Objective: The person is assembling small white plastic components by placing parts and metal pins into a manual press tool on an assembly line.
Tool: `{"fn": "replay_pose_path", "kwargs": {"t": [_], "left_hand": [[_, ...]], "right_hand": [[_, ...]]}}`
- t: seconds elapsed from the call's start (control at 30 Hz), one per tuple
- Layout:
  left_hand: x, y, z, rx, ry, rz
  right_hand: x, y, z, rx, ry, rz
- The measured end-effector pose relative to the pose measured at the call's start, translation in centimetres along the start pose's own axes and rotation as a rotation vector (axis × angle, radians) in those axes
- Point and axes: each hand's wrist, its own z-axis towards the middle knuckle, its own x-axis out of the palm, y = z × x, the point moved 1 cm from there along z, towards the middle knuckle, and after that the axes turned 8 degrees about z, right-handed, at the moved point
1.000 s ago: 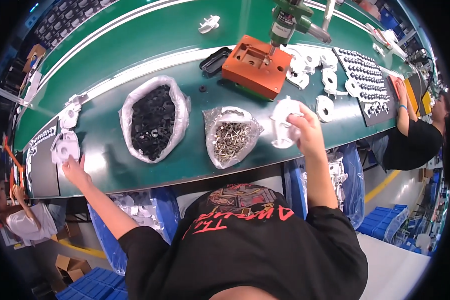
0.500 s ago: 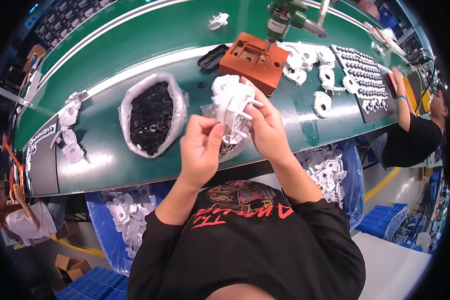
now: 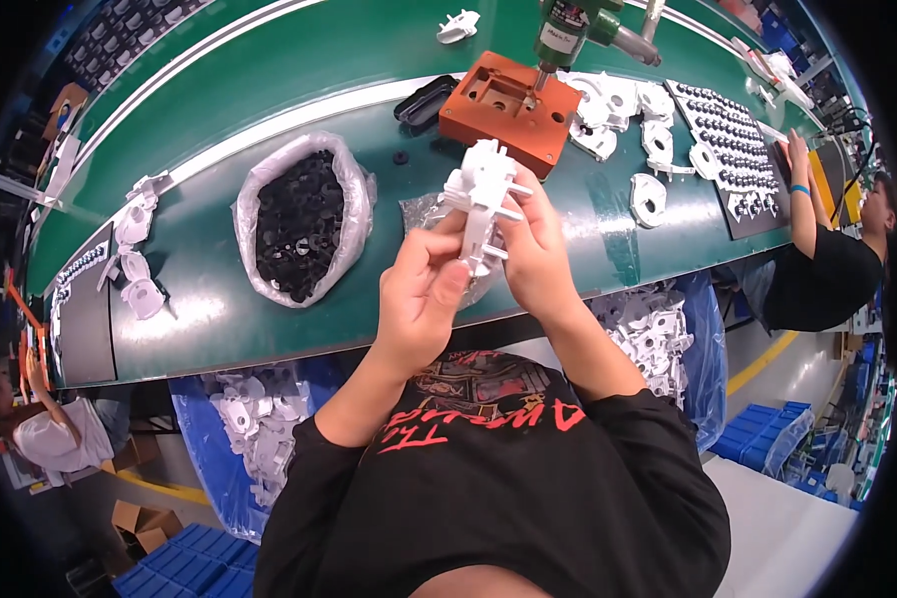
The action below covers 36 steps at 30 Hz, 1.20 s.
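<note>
Between my two hands, above the bench's front half, is a white moulded plastic part (image 3: 483, 194) with prongs along its right side, seen nearly edge-on. My left hand (image 3: 419, 294) is closed on its lower left, thumb and fingers pinching it. On the other side my right hand (image 3: 536, 249) grips it, with the fingers partly hidden behind. Just beyond the part stands an orange fixture block (image 3: 508, 120) with machined pockets. The tip of a green powered driver (image 3: 563, 35) hangs over the block. A clear plastic bag (image 3: 424, 211) lies partly hidden behind my hands.
A bag of small black parts (image 3: 299, 229) sits left on the green bench. White parts (image 3: 608, 105) lie right of the block, beside a tray of black-and-white pieces (image 3: 728, 149). A black case (image 3: 427, 103) is behind. Blue-lined bins (image 3: 254, 429) hang below; co-workers (image 3: 837, 259) sit at both sides.
The white part has been turned from its broader face to a narrower edge. My left hand has moved slightly right, closer to my right hand. Both hands still hold the part.
</note>
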Motion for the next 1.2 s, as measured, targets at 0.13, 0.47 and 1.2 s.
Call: {"fn": "replay_pose_path", "kwargs": {"t": [0.13,0.47,1.2], "left_hand": [[0.0,-0.4,0.3,-0.057,0.021,0.036],[-2.7,-0.6,5.3,-0.042,0.048,0.353],[4.3,12.9,20.1,0.602,0.516,0.968]], "right_hand": [[0.1,-0.5,0.1,0.002,-0.009,-0.003],[-1.6,1.1,0.1,-0.269,-0.023,-0.603],[-3.6,-2.4,-2.2,-0.401,0.129,-1.141]]}}
